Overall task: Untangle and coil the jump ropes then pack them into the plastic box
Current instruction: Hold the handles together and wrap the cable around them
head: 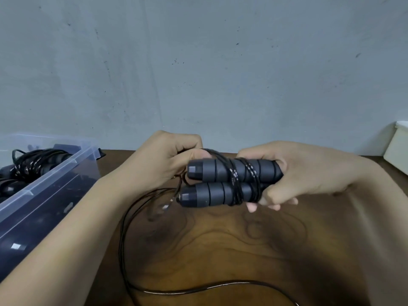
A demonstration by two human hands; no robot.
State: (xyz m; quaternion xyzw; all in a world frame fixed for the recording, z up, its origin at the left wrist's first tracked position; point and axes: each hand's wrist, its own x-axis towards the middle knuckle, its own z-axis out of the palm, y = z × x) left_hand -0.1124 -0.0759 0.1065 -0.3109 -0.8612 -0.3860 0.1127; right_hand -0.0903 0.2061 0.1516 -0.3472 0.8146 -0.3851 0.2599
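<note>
Handles (223, 182) of a black jump rope lie side by side above the worktop (220, 250), near its far edge. The right hand (304, 173) grips both, and cord (234, 184) is wound round them. The left hand (163, 160) pinches the cord beside the handle ends. Loose cord loops down toward the near edge. The plastic box (55, 173) sits at the left edge with coiled ropes (33, 162) inside. A white tub (397, 151) sits at the far right corner, well apart.
</note>
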